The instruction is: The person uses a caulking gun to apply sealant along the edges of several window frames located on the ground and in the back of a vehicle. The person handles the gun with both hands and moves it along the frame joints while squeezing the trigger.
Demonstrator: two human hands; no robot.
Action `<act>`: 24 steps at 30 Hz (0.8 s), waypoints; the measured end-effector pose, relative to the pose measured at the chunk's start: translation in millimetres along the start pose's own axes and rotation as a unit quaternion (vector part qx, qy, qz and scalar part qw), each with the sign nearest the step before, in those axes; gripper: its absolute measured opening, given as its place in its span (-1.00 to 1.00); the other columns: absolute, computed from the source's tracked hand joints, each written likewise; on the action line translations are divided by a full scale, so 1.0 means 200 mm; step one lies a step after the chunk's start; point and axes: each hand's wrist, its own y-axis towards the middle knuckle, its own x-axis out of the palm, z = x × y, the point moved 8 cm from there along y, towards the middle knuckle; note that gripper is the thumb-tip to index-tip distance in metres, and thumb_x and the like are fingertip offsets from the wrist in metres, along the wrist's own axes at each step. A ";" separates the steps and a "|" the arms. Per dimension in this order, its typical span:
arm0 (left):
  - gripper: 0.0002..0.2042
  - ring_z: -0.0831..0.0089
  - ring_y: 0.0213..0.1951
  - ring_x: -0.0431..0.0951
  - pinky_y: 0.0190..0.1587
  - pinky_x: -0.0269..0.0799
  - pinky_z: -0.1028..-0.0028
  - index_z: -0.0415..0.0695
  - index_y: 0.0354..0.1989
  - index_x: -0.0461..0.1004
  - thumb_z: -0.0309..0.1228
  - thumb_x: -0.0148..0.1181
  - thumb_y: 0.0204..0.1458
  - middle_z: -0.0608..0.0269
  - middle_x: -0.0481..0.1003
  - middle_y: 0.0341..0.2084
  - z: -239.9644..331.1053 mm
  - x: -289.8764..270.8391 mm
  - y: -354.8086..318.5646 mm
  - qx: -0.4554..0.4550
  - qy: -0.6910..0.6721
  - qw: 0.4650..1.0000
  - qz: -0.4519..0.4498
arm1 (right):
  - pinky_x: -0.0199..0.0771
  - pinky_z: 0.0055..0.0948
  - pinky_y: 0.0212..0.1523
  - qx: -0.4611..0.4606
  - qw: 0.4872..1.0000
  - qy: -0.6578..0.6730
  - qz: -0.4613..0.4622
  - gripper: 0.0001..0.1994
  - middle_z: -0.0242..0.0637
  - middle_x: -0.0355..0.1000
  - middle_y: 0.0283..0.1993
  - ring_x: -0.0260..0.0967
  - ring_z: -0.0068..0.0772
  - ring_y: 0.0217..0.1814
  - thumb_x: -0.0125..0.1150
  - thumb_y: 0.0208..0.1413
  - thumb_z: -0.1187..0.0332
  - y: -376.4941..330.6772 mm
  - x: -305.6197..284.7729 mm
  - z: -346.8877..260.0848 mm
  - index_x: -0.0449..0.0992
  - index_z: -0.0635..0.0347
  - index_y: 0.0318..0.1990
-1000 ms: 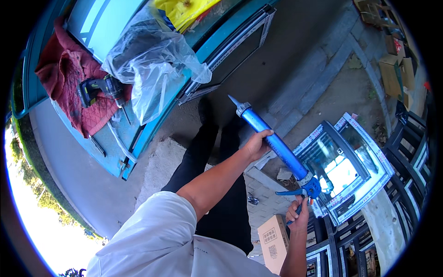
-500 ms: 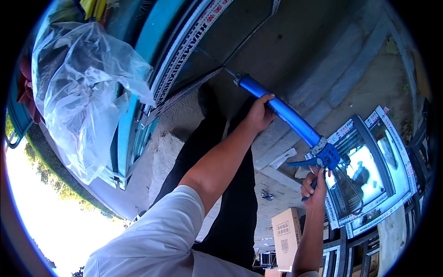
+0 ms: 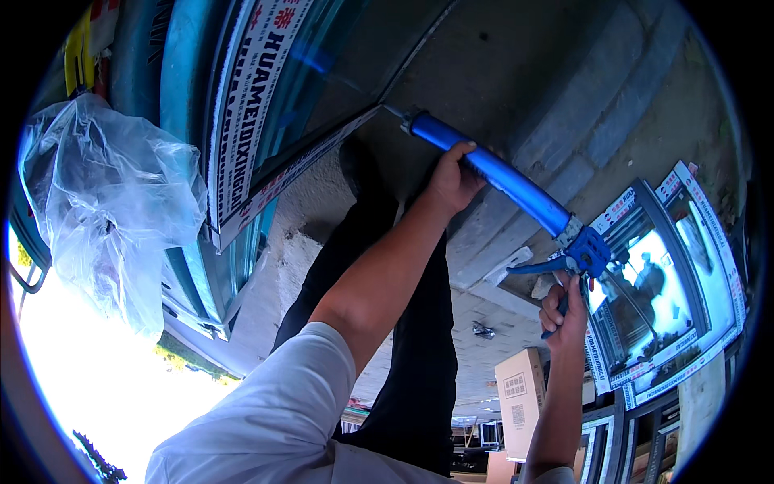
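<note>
A caulking gun (image 3: 524, 196) with a long blue barrel slants across the middle of the view. My left hand (image 3: 456, 179) is closed around the barrel toward its front end. At the rear, my right hand (image 3: 566, 310) wraps its fingers about the blue handle and trigger. The thin nozzle points up and left, its tip at the inner edge of a glazed frame (image 3: 347, 129) covered with printed protective tape. Whether the tip touches the edge, I cannot tell. Dark glass (image 3: 484, 73) lies beyond the nozzle.
Crumpled clear plastic (image 3: 113, 210) hangs at left beside teal panels (image 3: 185, 64). Taped window units (image 3: 657, 282) lean at right on dark frames. A cardboard box (image 3: 520, 395) stands near my right forearm. My legs (image 3: 403, 355) are below, over paved ground.
The view has shifted, so the taped frame looks larger and the plastic sits farther left. The nozzle tip has moved slightly up and left. Both hands keep their hold.
</note>
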 end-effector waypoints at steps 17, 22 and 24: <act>-0.67 0.19 -0.33 0.50 -0.09 0.52 0.18 -0.20 -0.29 0.37 -0.15 0.22 0.15 0.11 0.41 -0.45 -0.41 -0.08 -0.50 -0.054 0.054 0.973 0.218 | 0.48 -0.37 -0.37 0.082 0.857 -0.492 0.130 -0.65 -0.13 0.57 -0.34 0.52 -0.37 -0.39 0.12 0.36 0.19 -0.92 -0.19 0.29 0.59 0.39 -0.14; -0.69 0.21 -0.34 0.52 -0.14 0.54 0.16 -0.17 -0.23 0.34 -0.19 0.23 0.14 0.10 0.43 -0.45 -0.45 -0.14 -0.53 -0.041 0.069 0.976 0.204 | 0.55 -0.27 -0.25 -0.164 0.817 -0.529 0.158 -0.69 -0.04 0.59 -0.24 0.58 -0.22 -0.32 0.07 0.36 0.26 -0.83 0.47 -0.29 0.59 0.36 -0.06; -0.71 0.19 -0.40 0.54 -0.24 0.57 0.14 -0.16 -0.19 0.34 -0.22 0.24 0.12 0.09 0.44 -0.46 -0.41 -0.20 -0.51 -0.019 0.066 0.975 0.209 | 0.56 -0.19 0.06 -0.272 0.841 -0.460 0.086 -0.51 0.02 0.56 0.03 0.57 -0.13 0.06 -0.12 0.45 0.09 -0.47 0.79 -0.40 0.49 0.30 0.23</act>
